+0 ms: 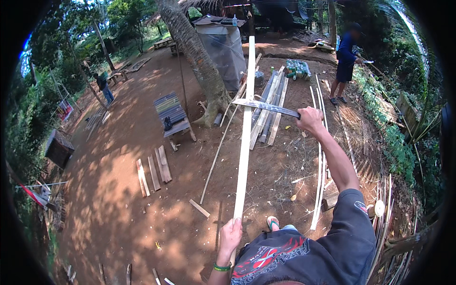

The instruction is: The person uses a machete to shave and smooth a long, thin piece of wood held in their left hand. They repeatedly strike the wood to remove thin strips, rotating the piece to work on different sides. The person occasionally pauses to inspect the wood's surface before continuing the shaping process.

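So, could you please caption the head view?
Left hand grips a long pale wooden strip, right hand a grey metal machete across it.

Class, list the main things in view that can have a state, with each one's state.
long strip: held, slanting
machete: unsheathed, crossing the long strip in view; contact unclear
left hand: closed on the long strip
right hand: closed on the machete
slatted bench: standing
tree trunk: leaning
short boards: lying down
person at right: standing
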The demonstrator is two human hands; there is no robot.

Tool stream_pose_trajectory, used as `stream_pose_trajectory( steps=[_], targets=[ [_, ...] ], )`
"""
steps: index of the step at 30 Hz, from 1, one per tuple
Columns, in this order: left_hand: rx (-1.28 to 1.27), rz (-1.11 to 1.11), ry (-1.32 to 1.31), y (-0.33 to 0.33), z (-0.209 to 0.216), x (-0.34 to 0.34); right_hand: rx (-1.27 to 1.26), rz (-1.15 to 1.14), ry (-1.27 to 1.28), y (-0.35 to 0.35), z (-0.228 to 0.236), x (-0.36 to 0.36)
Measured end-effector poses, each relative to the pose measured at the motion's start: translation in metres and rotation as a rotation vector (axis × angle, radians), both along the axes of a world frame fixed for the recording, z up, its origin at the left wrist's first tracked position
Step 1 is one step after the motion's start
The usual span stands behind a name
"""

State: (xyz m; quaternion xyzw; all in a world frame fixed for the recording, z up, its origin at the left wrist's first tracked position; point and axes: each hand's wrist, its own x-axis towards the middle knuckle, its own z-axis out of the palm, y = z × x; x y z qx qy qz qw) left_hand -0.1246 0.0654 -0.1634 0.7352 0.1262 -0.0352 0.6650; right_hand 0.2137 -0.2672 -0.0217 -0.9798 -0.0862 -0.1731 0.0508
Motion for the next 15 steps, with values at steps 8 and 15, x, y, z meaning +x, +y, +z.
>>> stream_pose_trajectory(
  steps=[8,15],
  targets=[
    [-0.062,0.016,0.067,0.004,-0.007,0.045,-0.033,0.555,0.383,0.121,-0.091,-0.147],
    [-0.056,0.021,-0.004,0.005,-0.012,0.044,-0.007,0.591,0.265,0.107,-0.106,-0.104]
  ],
)
